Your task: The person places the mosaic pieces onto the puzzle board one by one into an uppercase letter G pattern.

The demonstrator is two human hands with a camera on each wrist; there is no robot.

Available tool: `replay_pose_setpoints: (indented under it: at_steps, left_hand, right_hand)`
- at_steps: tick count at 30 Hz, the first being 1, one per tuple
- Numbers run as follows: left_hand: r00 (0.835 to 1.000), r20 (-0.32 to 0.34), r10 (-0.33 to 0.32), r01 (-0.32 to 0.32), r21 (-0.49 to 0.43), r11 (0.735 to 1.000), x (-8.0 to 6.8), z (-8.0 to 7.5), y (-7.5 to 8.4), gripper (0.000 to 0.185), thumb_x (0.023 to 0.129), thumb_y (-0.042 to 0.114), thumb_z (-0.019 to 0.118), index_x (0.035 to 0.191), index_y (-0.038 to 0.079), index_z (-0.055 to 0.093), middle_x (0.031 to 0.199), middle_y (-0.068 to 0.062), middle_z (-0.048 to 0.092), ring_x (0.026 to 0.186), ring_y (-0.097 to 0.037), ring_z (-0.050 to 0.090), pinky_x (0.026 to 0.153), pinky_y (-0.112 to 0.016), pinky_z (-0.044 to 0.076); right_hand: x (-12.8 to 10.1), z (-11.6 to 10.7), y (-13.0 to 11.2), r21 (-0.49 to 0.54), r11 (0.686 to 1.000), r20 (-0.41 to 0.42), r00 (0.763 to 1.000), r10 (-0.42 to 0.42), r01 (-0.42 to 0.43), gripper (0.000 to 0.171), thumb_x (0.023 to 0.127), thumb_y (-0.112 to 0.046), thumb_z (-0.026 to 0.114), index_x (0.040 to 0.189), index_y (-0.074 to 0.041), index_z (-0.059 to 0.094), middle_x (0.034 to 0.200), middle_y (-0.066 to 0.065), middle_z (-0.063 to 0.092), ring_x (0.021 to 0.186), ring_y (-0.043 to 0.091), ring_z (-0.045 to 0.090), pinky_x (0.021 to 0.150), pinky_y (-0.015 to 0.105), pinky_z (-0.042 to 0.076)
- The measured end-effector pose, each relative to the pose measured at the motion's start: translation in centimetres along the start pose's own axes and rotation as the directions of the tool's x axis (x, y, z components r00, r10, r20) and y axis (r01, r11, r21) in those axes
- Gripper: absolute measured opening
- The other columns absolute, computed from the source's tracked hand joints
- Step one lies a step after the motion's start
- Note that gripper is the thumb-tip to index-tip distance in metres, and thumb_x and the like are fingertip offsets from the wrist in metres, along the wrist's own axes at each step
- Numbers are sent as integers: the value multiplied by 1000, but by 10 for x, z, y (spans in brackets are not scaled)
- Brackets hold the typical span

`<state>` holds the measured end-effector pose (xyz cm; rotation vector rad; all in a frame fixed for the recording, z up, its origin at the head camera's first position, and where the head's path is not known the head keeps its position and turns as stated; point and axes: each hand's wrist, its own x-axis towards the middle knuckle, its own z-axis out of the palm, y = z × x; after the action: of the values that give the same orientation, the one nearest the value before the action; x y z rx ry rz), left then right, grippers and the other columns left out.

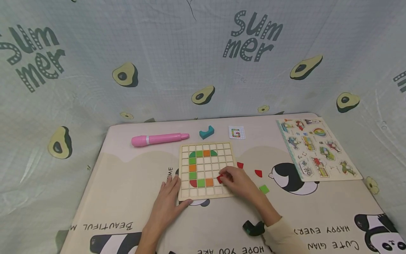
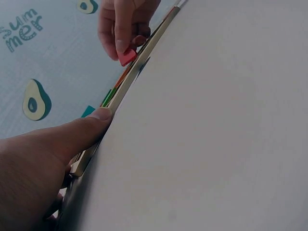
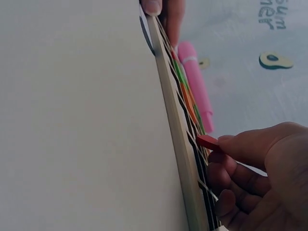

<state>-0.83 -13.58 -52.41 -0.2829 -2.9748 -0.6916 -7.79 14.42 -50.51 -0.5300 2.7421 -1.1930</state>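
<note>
A wooden grid board (image 1: 226, 151) lies on the table, with green, orange and red tiles set in a C-like line. My right hand (image 1: 238, 180) pinches a red tile (image 1: 219, 179) between thumb and fingers, over the board's lower right part; the right wrist view shows this red tile (image 3: 208, 142) tilted just above the grid. My left hand (image 1: 166, 199) rests at the board's near left corner, fingers lying along the left side and thumb (image 2: 98, 115) against the near edge. Two red tiles (image 1: 240, 165) and a green tile (image 1: 264, 189) lie loose right of the board.
Behind the board lie a pink pen-shaped object (image 1: 160, 139), a teal curved block (image 1: 207, 132) and a small pattern card (image 1: 237, 132) with a coloured G. A picture puzzle board (image 1: 320, 150) sits at the right. A patterned curtain (image 1: 165, 53) hangs behind the table.
</note>
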Motion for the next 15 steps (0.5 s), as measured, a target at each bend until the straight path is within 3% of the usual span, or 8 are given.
replay_pose_setpoints:
  at_steps: [9,15]
  left_hand:
    - [1000,0,-3,3,2,1000,0,1,1,91,82,54,76,148,0,46,158,-16,42,152,-35,30,128,-50,25]
    - [1000,3,-8,8,7,1000,0,2,1,91,82,54,77,148,0,46,158,-17,42,152,-35,30,128,-50,25]
  right_hand:
    - [0,10,-4,-58,998,8,1000,12,-11,13,90,-14,74,103,-13,71,85,-8,60,77,9,52,67,16,51]
    - [0,15,-4,-140,990,6,1000,-26,26,11,89,-17,76,99,-15,73,88,-7,62,79,6,52,69,15,53]
